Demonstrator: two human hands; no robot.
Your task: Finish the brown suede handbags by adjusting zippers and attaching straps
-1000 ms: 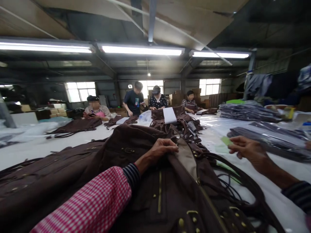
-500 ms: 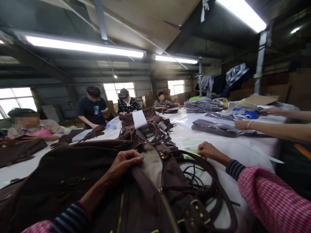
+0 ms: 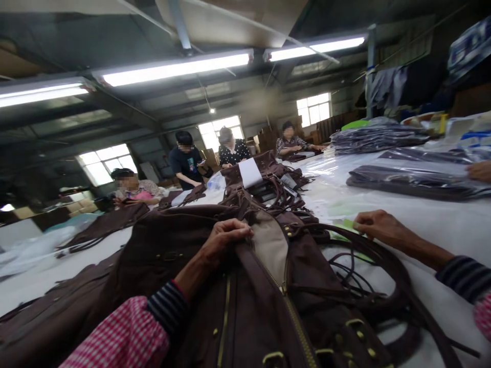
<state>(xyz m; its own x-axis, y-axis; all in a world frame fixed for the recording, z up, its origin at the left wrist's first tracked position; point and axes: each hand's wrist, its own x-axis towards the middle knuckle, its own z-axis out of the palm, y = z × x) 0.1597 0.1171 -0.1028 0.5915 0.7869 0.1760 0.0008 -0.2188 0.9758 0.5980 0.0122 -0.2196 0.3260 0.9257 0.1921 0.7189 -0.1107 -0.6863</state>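
Note:
A large dark brown handbag [image 3: 245, 306] lies in front of me, its brass zipper partly open over a beige lining [image 3: 268, 240]. My left hand [image 3: 226, 237] is closed in a pinch on the bag's edge beside that opening. Over to the right, my right hand [image 3: 378, 225] is closed too, its fingers curled just above the bag's long strap [image 3: 395, 266]. What it holds, if anything, I cannot make out. Pale green pieces [image 3: 341, 232] lie on the table near its fingertips. Thin brown cords [image 3: 349, 271] loop inside the strap.
Beyond my bag sits a pile of brown bags [image 3: 276, 179] with a white paper band [image 3: 250, 173]. Plastic-wrapped dark items [image 3: 410, 179] and a taller stack [image 3: 378, 138] stand right. Several people are around the table; a co-worker's hand [image 3: 479, 171] shows at the right edge.
My view has turned left, so everything sits further right in the picture. Both hands keep nearly the same pose and place relative to the bag. The co-worker's arms have mostly left view.

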